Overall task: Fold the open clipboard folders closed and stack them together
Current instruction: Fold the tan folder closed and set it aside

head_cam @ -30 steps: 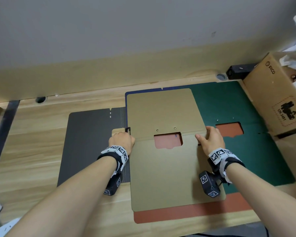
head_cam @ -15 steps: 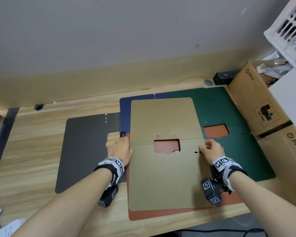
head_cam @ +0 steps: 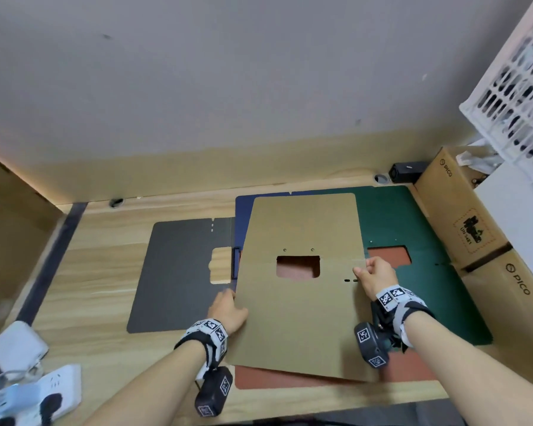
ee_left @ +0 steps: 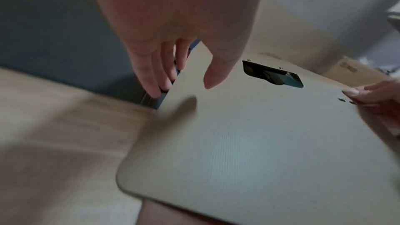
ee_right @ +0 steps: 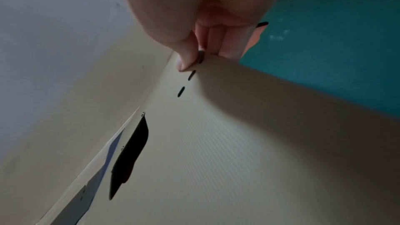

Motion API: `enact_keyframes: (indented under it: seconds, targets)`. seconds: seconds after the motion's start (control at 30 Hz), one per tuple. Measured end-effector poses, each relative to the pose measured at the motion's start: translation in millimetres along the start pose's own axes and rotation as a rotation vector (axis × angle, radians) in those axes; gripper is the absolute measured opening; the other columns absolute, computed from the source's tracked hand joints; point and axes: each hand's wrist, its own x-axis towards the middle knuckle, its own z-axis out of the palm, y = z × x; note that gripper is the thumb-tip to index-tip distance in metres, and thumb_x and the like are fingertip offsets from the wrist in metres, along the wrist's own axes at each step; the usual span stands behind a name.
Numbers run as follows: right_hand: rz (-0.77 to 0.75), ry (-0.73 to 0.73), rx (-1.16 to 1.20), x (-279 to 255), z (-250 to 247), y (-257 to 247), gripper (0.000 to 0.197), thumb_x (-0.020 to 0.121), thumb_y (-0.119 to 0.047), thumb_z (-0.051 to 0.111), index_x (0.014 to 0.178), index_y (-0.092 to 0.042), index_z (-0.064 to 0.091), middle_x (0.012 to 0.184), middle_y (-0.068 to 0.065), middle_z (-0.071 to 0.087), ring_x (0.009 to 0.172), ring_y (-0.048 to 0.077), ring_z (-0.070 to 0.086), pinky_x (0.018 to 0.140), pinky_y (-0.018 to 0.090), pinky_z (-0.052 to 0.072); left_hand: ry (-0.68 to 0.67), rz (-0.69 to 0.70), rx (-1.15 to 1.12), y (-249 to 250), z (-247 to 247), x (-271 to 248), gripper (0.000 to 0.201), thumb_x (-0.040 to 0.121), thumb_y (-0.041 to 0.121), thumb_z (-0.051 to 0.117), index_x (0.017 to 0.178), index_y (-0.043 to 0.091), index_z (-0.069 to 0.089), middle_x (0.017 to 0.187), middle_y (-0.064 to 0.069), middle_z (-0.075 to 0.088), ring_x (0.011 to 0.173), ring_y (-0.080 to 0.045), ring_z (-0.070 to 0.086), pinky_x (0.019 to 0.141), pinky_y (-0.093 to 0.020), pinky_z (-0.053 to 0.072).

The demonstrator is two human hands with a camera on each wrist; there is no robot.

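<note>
A tan clipboard folder (head_cam: pixel 299 315) lies open on top of the pile, its near half lifted off a red folder (head_cam: pixel 268 379) beneath. My left hand (head_cam: pixel 228 309) holds its left edge, fingers under the panel (ee_left: pixel 164 81) and thumb above. My right hand (head_cam: pixel 373 273) pinches the right edge at the fold line (ee_right: pixel 192 61). A blue folder (head_cam: pixel 243 207) peeks out behind, a green folder (head_cam: pixel 391 216) lies open to the right, and a dark grey folder (head_cam: pixel 179 272) lies open to the left.
Cardboard boxes (head_cam: pixel 462 222) stand along the right side, with a white slatted crate (head_cam: pixel 517 96) above them. A power strip (head_cam: pixel 43 392) and a white adapter (head_cam: pixel 16 345) lie at the left front of the wooden desk (head_cam: pixel 90 265). A wall rises close behind.
My left hand has slid from the fold line toward me along the tan folder's left edge. The tan folder's near half has lifted and turned slightly. My right hand stays at the fold.
</note>
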Motion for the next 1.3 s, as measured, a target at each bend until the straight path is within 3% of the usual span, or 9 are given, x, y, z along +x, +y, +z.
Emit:
enact_keyframes:
  seconds: [0.23,0.4,0.53,0.6,0.7,0.87,1.03,1.2,1.3]
  targets:
    - [0.021,-0.065,-0.095,-20,2,3,0.017,0.089,-0.023,0.063,0.099,-0.012,0.055,0.090,0.006,0.056,0.089,0.027,0.052,0.086,0.036,0.044,-0.020,-0.337,-0.598,-10,6,-21,0.030,0.076,0.016,0.069,0.098,0.002,0.054,0.091,-0.014,0.065,0.081,-0.028,0.063,0.075,-0.035,0.052]
    - [0.023,-0.221,-0.108,-34,14,21,0.017,0.088,-0.019,0.046,0.080,-0.010,0.058,0.083,0.012,0.070,0.081,0.035,0.068,0.079,0.048,0.058,0.155,-0.259,-0.536,-15,-22,-27,0.027,0.087,0.014,0.059,0.062,0.015,0.049,0.063,-0.004,0.052,0.068,-0.024,0.051,0.057,-0.029,0.036]
    - [-0.084,-0.425,-0.133,-58,5,-4,0.006,0.085,-0.008,0.055,0.080,-0.013,0.055,0.076,0.005,0.072,0.070,0.021,0.069,0.061,0.030,0.056,0.252,-0.146,-0.527,-24,-68,-35,0.011,0.090,0.020,0.059,0.083,0.012,0.061,0.084,-0.006,0.063,0.083,-0.026,0.057,0.075,-0.029,0.041]
    - [-0.218,-0.431,-0.171,-63,-3,-19,0.020,0.075,-0.003,0.066,0.076,-0.016,0.051,0.073,0.001,0.068,0.072,0.023,0.065,0.071,0.034,0.055,0.276,-0.085,-0.538,-23,-92,-37,0.011,0.091,0.019,0.059,0.087,0.010,0.063,0.086,-0.007,0.064,0.083,-0.026,0.058,0.072,-0.030,0.042]
    - [-0.350,-0.317,-0.157,-66,-15,-48,0.030,0.068,-0.006,0.072,0.074,-0.019,0.046,0.070,-0.002,0.066,0.072,0.026,0.065,0.074,0.044,0.055,0.285,-0.042,-0.563,-18,-129,-37,0.014,0.091,0.017,0.058,0.079,0.011,0.060,0.082,-0.006,0.061,0.077,-0.023,0.054,0.068,-0.029,0.041]
    - [-0.485,0.007,-0.168,-79,-45,-112,0.029,0.072,-0.016,0.068,0.078,-0.023,0.040,0.074,-0.005,0.052,0.062,0.019,0.046,0.055,0.032,0.037,0.222,-0.019,-0.634,-15,-176,-20,0.013,0.092,0.021,0.059,0.080,0.018,0.061,0.105,-0.020,0.069,0.091,-0.031,0.063,0.093,-0.046,0.050]
    - [-0.828,0.155,-0.166,-71,-72,-157,0.051,0.076,0.006,0.064,0.118,-0.024,0.064,0.126,-0.005,0.058,0.117,0.016,0.050,0.095,0.036,0.048,0.174,-0.044,-0.615,-12,-206,1,0.036,0.091,0.024,0.064,0.118,0.000,0.062,0.128,-0.018,0.062,0.116,-0.035,0.058,0.106,-0.044,0.042]
    - [-0.880,0.114,-0.148,-74,-90,-205,0.035,0.086,0.001,0.054,0.101,-0.024,0.075,0.095,-0.002,0.077,0.085,0.021,0.070,0.081,0.033,0.056,0.148,-0.018,-0.489,21,-239,-28,0.040,0.092,0.014,0.062,0.128,-0.001,0.056,0.114,-0.010,0.056,0.110,-0.028,0.055,0.091,-0.032,0.046]
    - [-0.878,0.094,-0.309,-85,-97,-238,0.035,0.086,-0.006,0.051,0.098,-0.030,0.073,0.085,-0.001,0.076,0.075,0.026,0.066,0.070,0.033,0.055,0.054,0.032,-0.480,45,-261,-49,0.047,0.095,0.023,0.059,0.137,0.005,0.047,0.135,-0.011,0.053,0.128,-0.027,0.050,0.095,-0.036,0.039]
